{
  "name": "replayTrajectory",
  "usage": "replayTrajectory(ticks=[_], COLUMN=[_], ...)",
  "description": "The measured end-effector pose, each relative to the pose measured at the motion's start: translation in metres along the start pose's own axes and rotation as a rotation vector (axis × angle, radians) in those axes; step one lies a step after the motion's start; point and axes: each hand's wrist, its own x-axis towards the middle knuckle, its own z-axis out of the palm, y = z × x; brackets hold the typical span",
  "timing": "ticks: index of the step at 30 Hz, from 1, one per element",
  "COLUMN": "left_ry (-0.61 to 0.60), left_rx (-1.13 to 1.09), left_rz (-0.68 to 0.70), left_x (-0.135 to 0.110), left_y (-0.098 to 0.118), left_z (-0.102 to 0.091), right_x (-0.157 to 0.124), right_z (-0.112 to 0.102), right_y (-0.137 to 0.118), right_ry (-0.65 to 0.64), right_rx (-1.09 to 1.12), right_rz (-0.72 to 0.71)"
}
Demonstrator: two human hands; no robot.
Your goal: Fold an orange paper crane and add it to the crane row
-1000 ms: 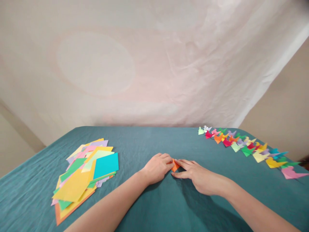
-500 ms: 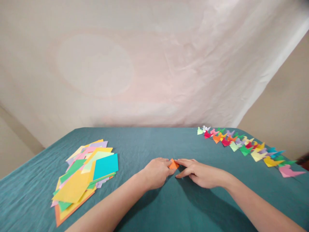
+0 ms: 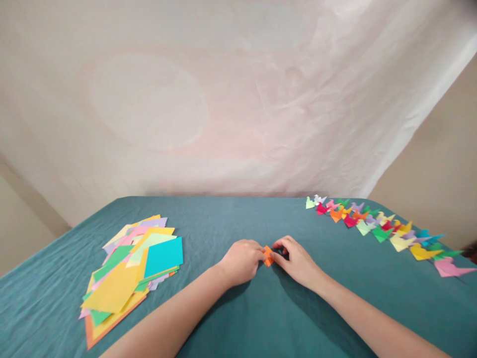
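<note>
Between my hands is a small piece of folded orange paper (image 3: 268,256), close to the middle of the table. My left hand (image 3: 243,260) is closed, pinching the paper's left side with thumb and fingertips. From the right, my right hand (image 3: 294,259) bends its fingers inward, with the thumb against the paper's right edge and the index finger curled just above it. My fingers cover parts of the paper, so its exact folds cannot be made out.
A loose pile of coloured paper sheets (image 3: 115,286) lies on the left of the teal tablecloth (image 3: 231,219). Several folded paper birds (image 3: 382,233) stand in rows along the right side. Behind the table hangs a pale cloth (image 3: 238,109).
My right hand's fingers have gone from stretched out flat over the paper to curled, with the thumb at its edge. The orange paper now looks narrower and slightly turned.
</note>
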Motion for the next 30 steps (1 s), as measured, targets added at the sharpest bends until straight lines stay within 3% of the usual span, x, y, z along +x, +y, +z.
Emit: replayTrajectory(ticks=[7,15,22,30], left_ry=[0.213,0.207,0.253,0.357], left_rx=[-0.159,-0.176,-0.312,-0.629], left_rz=[-0.186,-0.166,-0.152,-0.304], left_x=[-0.001,-0.001,0.0,0.004], left_y=[-0.01,-0.013,-0.013,-0.02], left_z=[0.019,0.021,0.017,0.018], right_x=[-0.004,-0.006,-0.007,-0.007], right_z=[0.001,0.003,0.007,0.002], right_y=[-0.016,-0.016,-0.015,-0.023], right_ry=[0.033,0.072,0.127,0.049], right_rx=[-0.156,-0.139,-0.005,0.229], right_rz=[0.03,0.019,0.024,0.015])
